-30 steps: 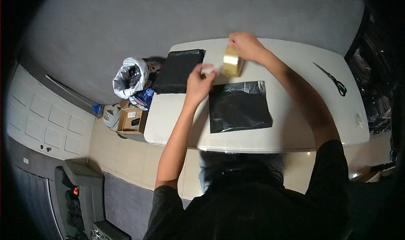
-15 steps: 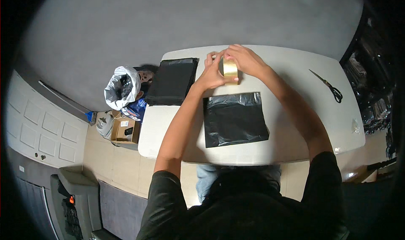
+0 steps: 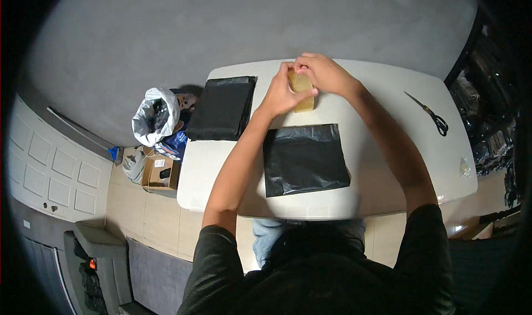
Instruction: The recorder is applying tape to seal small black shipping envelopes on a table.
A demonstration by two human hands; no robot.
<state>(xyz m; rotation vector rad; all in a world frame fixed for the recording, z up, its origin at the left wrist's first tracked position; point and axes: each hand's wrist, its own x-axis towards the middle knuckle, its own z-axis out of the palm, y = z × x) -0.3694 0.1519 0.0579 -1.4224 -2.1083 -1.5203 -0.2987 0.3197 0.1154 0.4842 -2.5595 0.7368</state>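
On the white table (image 3: 388, 182) lie one black bag (image 3: 305, 159), one stack of bags (image 3: 221, 107) at the left edge, and one pair of scissors (image 3: 429, 113). One tape roll (image 3: 302, 90) sits gripped between the left hand (image 3: 281, 93) and right hand (image 3: 324, 74).

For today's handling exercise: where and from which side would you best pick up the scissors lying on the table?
Probably at the dark handle loops of the scissors, coming from above on the near right. They lie flat and apart from other things, blades pointing away to the far left.
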